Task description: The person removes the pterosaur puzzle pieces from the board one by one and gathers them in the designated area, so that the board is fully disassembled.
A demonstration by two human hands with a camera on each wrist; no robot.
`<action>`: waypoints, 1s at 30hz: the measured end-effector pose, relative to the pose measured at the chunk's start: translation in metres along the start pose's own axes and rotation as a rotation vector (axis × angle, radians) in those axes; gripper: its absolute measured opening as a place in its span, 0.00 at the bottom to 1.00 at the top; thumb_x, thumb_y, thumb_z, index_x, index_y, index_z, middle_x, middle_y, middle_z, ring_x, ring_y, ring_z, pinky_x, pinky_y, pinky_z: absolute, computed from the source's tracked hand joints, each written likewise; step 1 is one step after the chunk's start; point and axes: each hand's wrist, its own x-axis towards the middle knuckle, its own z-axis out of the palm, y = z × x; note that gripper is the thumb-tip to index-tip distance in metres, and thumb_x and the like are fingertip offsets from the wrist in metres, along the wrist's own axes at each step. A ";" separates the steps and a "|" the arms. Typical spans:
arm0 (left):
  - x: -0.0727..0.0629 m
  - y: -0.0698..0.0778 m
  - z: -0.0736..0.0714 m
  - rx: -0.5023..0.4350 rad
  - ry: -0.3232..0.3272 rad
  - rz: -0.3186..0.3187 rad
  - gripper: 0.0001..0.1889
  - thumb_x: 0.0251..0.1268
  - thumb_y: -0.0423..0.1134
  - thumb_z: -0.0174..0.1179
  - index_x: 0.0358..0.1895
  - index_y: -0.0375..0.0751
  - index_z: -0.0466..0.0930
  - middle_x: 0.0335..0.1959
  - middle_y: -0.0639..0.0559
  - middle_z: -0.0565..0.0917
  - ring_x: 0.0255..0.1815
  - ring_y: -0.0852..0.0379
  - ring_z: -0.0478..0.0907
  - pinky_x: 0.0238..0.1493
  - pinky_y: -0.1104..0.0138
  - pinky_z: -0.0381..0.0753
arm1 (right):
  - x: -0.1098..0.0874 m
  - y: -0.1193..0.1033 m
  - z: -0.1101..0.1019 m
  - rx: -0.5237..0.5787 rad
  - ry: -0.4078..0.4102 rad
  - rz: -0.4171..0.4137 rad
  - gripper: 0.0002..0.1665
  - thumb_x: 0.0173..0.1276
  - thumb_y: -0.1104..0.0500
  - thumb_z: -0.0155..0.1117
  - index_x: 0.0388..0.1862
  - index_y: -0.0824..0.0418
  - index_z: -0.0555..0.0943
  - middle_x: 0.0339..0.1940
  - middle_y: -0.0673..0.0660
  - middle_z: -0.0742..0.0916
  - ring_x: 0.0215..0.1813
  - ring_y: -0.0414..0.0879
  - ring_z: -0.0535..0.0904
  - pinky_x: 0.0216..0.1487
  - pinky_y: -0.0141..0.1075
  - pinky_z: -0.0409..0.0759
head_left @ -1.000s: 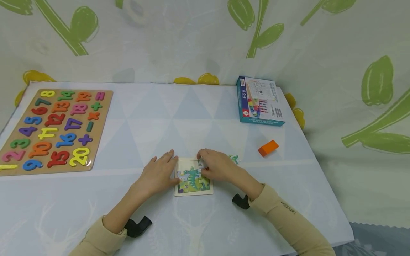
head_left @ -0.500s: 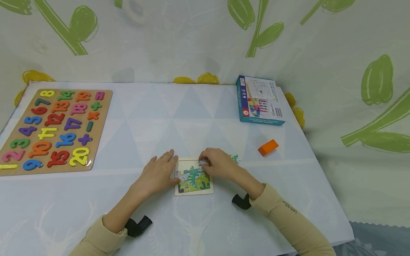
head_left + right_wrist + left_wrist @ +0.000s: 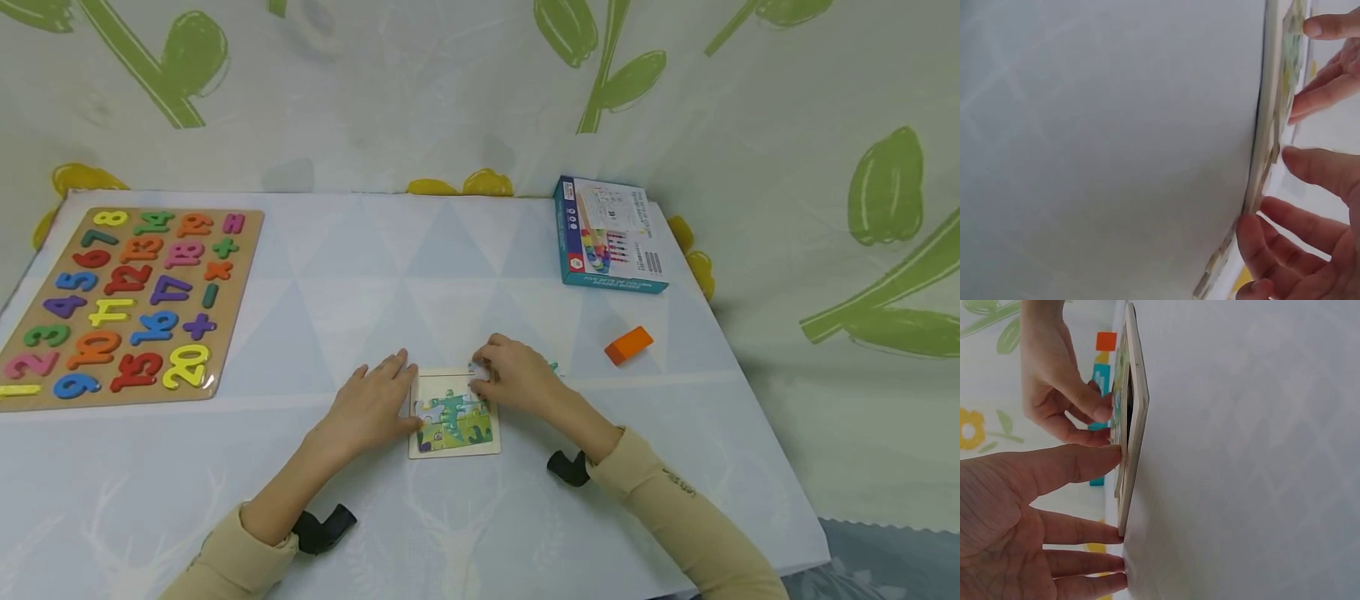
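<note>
The green dinosaur puzzle (image 3: 453, 421) lies part-filled in its pale wooden tray (image 3: 457, 454) before me, upper strip bare. My left hand (image 3: 371, 408), fingers straight, touches the left edge; my right hand (image 3: 521, 379) seems to pinch a pale piece (image 3: 478, 373), mostly hidden, and blocks another piece (image 3: 554, 367) behind. Farther right lie an orange block (image 3: 629, 346) and a box (image 3: 611, 236).

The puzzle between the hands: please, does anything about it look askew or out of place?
Yes. The pieces appear not to sit flush in the tray: the left wrist view shows a dark gap under their edge. Also, at least one loose piece lies right of the tray, partly hidden by the right hand.
</note>
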 end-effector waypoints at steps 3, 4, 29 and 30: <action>0.000 0.000 0.000 0.005 0.006 0.003 0.39 0.54 0.47 0.69 0.65 0.26 0.68 0.70 0.31 0.65 0.71 0.37 0.63 0.66 0.39 0.63 | 0.000 -0.001 -0.002 -0.016 -0.036 0.013 0.22 0.57 0.52 0.73 0.46 0.64 0.84 0.39 0.53 0.82 0.29 0.41 0.70 0.29 0.29 0.70; 0.000 0.000 0.000 0.004 0.006 0.003 0.39 0.54 0.47 0.69 0.65 0.26 0.68 0.70 0.31 0.64 0.71 0.37 0.63 0.66 0.39 0.63 | 0.001 -0.001 -0.003 -0.020 -0.043 0.019 0.22 0.57 0.52 0.73 0.47 0.64 0.84 0.38 0.53 0.82 0.29 0.41 0.71 0.28 0.29 0.69; -0.001 0.000 0.000 -0.027 0.004 -0.007 0.38 0.55 0.47 0.69 0.65 0.28 0.68 0.71 0.32 0.64 0.72 0.38 0.63 0.67 0.40 0.63 | -0.006 0.005 -0.019 -0.215 0.096 -0.013 0.09 0.54 0.56 0.70 0.25 0.62 0.84 0.21 0.51 0.74 0.22 0.41 0.65 0.24 0.29 0.58; -0.001 0.000 0.000 -0.027 0.006 -0.009 0.38 0.55 0.47 0.69 0.66 0.28 0.68 0.71 0.32 0.64 0.72 0.38 0.63 0.67 0.40 0.63 | -0.009 0.009 -0.020 -0.209 0.107 -0.012 0.09 0.54 0.56 0.70 0.27 0.62 0.84 0.21 0.51 0.74 0.22 0.41 0.66 0.24 0.29 0.58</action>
